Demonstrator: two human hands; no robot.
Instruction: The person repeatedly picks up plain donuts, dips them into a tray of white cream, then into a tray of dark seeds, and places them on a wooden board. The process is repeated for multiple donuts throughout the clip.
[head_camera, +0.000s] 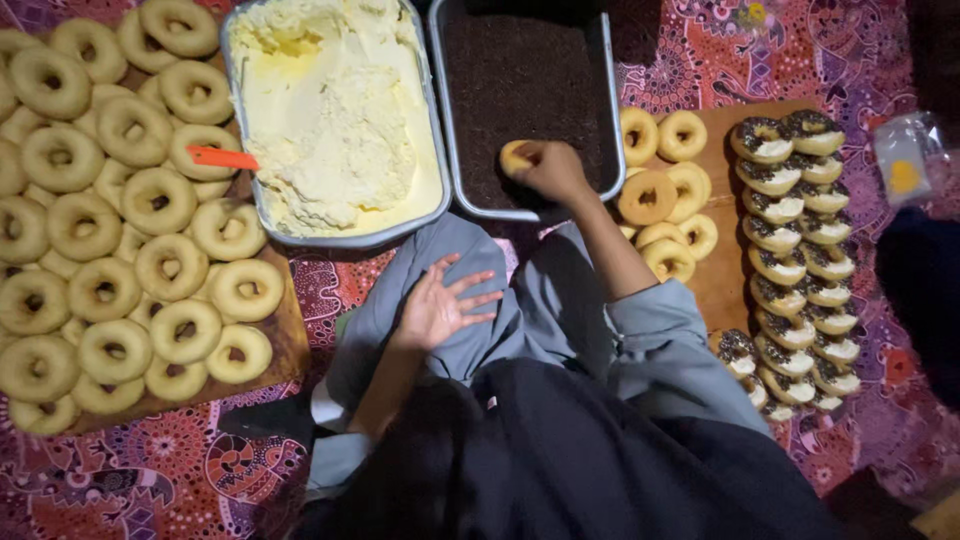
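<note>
My right hand (556, 170) holds a plain ring doughnut (514, 157) down in a metal tray of dark chocolate sprinkles (520, 70), near the tray's front edge. My left hand (440, 303) lies flat and open on my grey-trousered knee (400, 270), holding nothing. Beside the sprinkle tray on the left stands a metal tray of pale yellow cream (335, 110).
A wooden board (285, 335) at left carries several plain doughnuts (160, 200), with an orange spatula (222, 157) lying among them. At right, another board (722, 280) holds cream-coated doughnuts (665, 195) and rows of sprinkle-topped doughnuts (795, 240). A patterned red cloth (180, 470) covers the floor. A small plastic packet (903, 160) lies far right.
</note>
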